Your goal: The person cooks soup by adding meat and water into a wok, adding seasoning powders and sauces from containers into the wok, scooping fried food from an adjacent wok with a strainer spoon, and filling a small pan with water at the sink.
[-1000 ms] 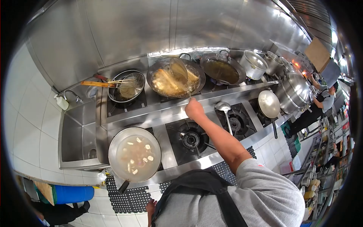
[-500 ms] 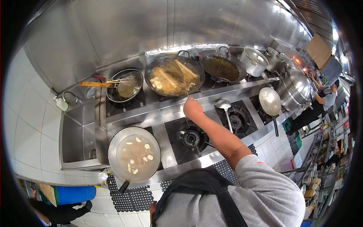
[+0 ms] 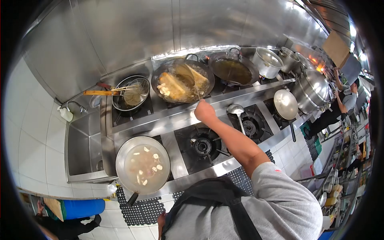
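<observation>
My right hand (image 3: 205, 111) is closed around the thin handle of a wire skimmer (image 3: 185, 75). The skimmer's round head is over the left wok (image 3: 158, 66), among long golden pieces of frying food (image 3: 175, 86) in bubbling oil. At the lower edge, beside the dark apron, a small part of my left hand (image 3: 161, 220) shows; its fingers are hidden. Near my right forearm, a steel ladle (image 3: 236, 109) lies across a front burner.
A second wok (image 3: 234, 70) with dark oil stands to the right. A pan (image 3: 120, 164) of cloudy liquid with pale pieces sits front left, near the sink (image 3: 84, 140). Left of the woks, a black pan (image 3: 116, 105) holds strainers. Another person (image 3: 346, 105) works at far right near flames.
The skimmer and my right hand stay nearly in place at the wok. The view shifts slightly. Flames at the far right look larger, and the person there has moved an arm.
</observation>
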Demonstrator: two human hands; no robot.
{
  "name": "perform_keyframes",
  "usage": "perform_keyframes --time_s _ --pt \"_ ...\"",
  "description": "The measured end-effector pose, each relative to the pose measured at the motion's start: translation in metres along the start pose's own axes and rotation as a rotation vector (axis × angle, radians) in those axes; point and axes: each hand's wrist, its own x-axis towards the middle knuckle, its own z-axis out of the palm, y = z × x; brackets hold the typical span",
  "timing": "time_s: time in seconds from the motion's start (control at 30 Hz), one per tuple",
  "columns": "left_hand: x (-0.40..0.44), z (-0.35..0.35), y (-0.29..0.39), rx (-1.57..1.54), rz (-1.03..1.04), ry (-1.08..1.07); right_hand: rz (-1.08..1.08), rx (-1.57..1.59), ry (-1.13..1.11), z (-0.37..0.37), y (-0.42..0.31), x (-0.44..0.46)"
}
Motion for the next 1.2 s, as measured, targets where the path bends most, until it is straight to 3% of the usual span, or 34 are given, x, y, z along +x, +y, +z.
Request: perform_keyframes --time_s 0.1,0.2,0.23,0.33,0.43,0.53,0.63,0.73,0.83,0.93,1.03,1.13,1.17,1.2 --pt "-0.006 0.002 -0.002 -0.029 0.174 0.131 0.019 0.133 0.009 -0.003 -0.01 -0.012" --pt "-0.011 0.003 -0.003 -0.402 0.022 -0.001 -0.032 0.187 -0.005 0.003 -0.017 -0.022" --pt "-0.017 0.006 -0.001 -0.77 -0.266 -0.046 -0.036 0.189 -0.029 0.006 -0.019 -0.021" --pt "-0.008 0.002 0.008 -1.016 -0.231 -0.157 0.018 0.125 -0.066 0.009 -0.024 -0.021" --pt "-0.014 0.005 0.004 -0.243 0.028 0.068 0.015 0.033 -0.05 0.02 -0.014 -0.014" --pt "-0.015 0.001 0.015 -0.07 -0.108 0.009 -0.071 -0.078 -0.037 0.011 -0.001 -0.013" --pt "-0.017 0.005 0.01 -0.01 -0.117 -0.028 -0.111 -0.104 -0.004 0.003 0.016 -0.009" --pt "-0.02 0.009 0.014 -0.134 -0.04 0.124 -0.096 -0.122 0.024 0.003 0.025 -0.001" --pt "-0.013 0.002 0.008 -0.348 0.206 -0.074 -0.061 -0.101 0.037 0.01 0.019 -0.001" --pt "-0.013 0.002 0.004 -0.39 -0.009 -0.195 -0.017 -0.029 0.036 0.021 0.015 0.003" --pt "-0.021 0.002 0.009 -0.247 -0.04 0.046 -0.001 -0.019 0.028 0.027 0.008 0.015" --pt "-0.014 -0.007 0.012 -0.485 -0.282 -0.023 -0.074 -0.049 -0.038 0.024 0.0 0.033" --pt "-0.012 -0.005 0.017 -0.823 -0.272 -0.04 -0.164 -0.104 -0.101 0.04 0.009 0.055" --pt "-0.01 -0.009 0.019 -0.75 -0.254 -0.031 -0.212 -0.147 -0.173 0.033 0.006 0.063"
